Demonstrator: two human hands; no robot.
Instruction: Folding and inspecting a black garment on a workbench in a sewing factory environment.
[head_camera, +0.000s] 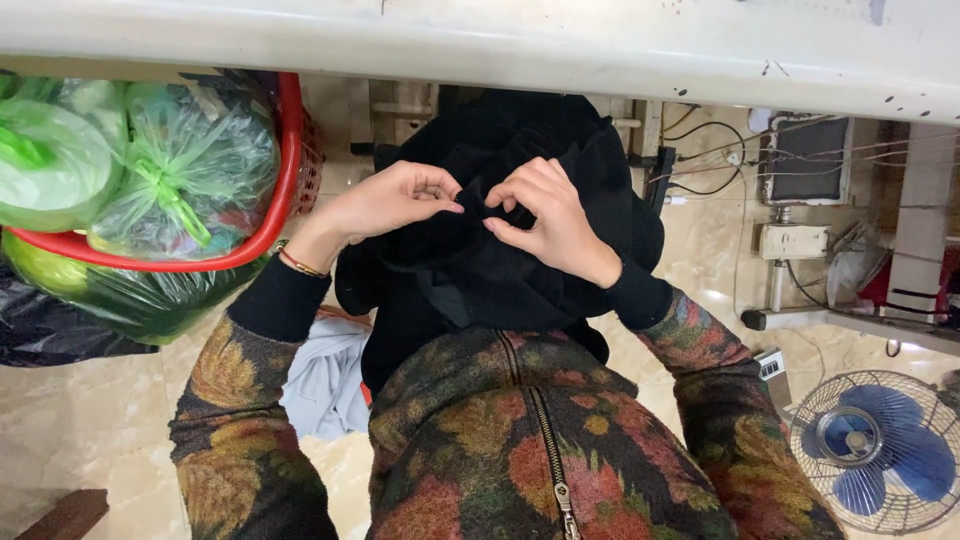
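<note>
The black garment (500, 250) lies bunched in my lap at the centre of the frame, just below the pale table edge (480, 45) that runs across the top. Both my hands are on it. My left hand (385, 205) comes in from the centre-left with the fingers curled nearly closed, thumb and forefinger pinching a fold of the dark fabric. My right hand (545, 220) sits just beside it, fingers bent in the same way, nipping the cloth at a point touching or almost touching where the left one grips. The fabric is so dark that I cannot tell whether a thread, a seam or a small fitting lies between my fingertips.

I judge this to be close handwork on one small spot of the garment: finding or holding a seam or edge, with the rest of the piece left slack over my knees. The next move, as I read it, calls for keeping both pinches firm and the fold taut between them, working by feel as much as by sight.

At the upper left a red basket (285, 150) holds green plastic bags (170, 170). A pale blue cloth (325, 380) hangs by my left elbow, and a blue floor fan (880, 450) stands at the lower right.
</note>
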